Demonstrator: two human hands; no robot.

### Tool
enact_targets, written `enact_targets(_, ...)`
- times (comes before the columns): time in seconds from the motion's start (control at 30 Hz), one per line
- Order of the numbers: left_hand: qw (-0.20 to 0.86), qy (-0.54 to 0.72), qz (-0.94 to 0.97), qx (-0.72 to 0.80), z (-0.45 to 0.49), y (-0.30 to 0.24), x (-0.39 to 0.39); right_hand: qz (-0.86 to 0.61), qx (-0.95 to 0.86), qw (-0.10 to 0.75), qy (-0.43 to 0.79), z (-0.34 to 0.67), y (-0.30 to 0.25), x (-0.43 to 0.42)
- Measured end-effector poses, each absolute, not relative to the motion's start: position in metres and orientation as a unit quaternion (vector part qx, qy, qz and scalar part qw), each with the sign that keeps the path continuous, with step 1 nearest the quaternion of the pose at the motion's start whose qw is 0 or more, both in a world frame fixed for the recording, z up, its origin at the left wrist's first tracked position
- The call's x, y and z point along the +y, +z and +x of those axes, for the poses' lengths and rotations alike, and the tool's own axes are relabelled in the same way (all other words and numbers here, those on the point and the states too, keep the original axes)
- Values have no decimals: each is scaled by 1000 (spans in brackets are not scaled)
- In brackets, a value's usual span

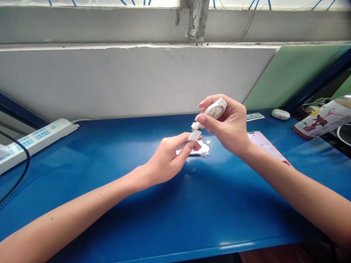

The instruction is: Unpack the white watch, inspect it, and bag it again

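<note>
Fingers of the left hand [167, 157] pinch and partly hide the lower strap of a white watch [216, 111] above the bench [153, 226]; the right hand's [233, 122] pinch it beside the dial. Its long axis slants lower-left to upper-right — dial end up — the dial's markings too small to read.

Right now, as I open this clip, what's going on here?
A person's right hand holds a white watch-like object with a round dial, while the left hand pinches a flat white piece at its lower end; whether the two are joined is unclear. Both hands are above a blue table. A phone lies beyond the right forearm, and a power strip lies at the left.
</note>
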State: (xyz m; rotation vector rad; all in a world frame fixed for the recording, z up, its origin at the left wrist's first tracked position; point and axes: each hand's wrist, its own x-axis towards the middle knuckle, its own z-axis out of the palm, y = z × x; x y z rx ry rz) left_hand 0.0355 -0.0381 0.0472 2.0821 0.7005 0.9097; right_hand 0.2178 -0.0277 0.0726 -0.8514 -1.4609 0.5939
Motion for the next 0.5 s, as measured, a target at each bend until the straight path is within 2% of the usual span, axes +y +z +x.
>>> enact_targets(0.2, 600, 324, 685, 256, 44, 48, -47, -362, -615, 601, 361, 217, 66, -27)
enact_targets(0.5, 770, 310, 482, 281, 49, 44, -45, -323, -535, 539, 565, 197, 61, -13)
